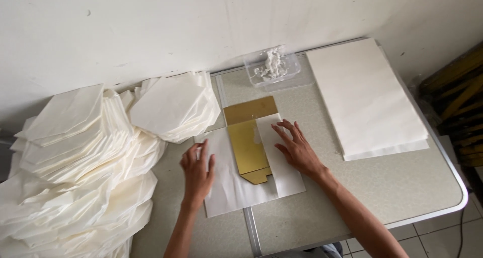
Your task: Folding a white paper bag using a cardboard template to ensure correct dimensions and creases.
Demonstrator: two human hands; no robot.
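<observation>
1. The right hand (298,148) lies flat, fingers (286,133) spread wide and gripping nothing, pressing a folded white flap down over the right part of the gold template (247,146).
2. The left hand (197,171) rests palm down on the unfolded left part of the white paper sheet (227,187), fingers slightly spread and holding nothing, only touching the paper.
3. The gold template lies between the two hands on top of the sheet, its upper end reaching past the paper's far edge, beyond the fingertips, onto the desk (402,187); its pointed lower end sits near the right wrist.
4. Judging from how things lie, the right side of the sheet is already folded over the template, while the left side is still flat and the bottom edge looks unfolded, so this piece seems partly shaped at most.
5. To the left of the left hand, a large heap of folded white paper pieces (75,167) covers that side of the desk, with a smaller pile (173,107) just beyond the left fingertips.
6. To the right of the right hand, well apart, lies a stack of flat white sheets (365,97), seemingly unfolded.
7. Beyond the right fingertips, near the wall, stands a clear plastic tub (274,66) with a white lumpy substance inside; what it is cannot be told.
</observation>
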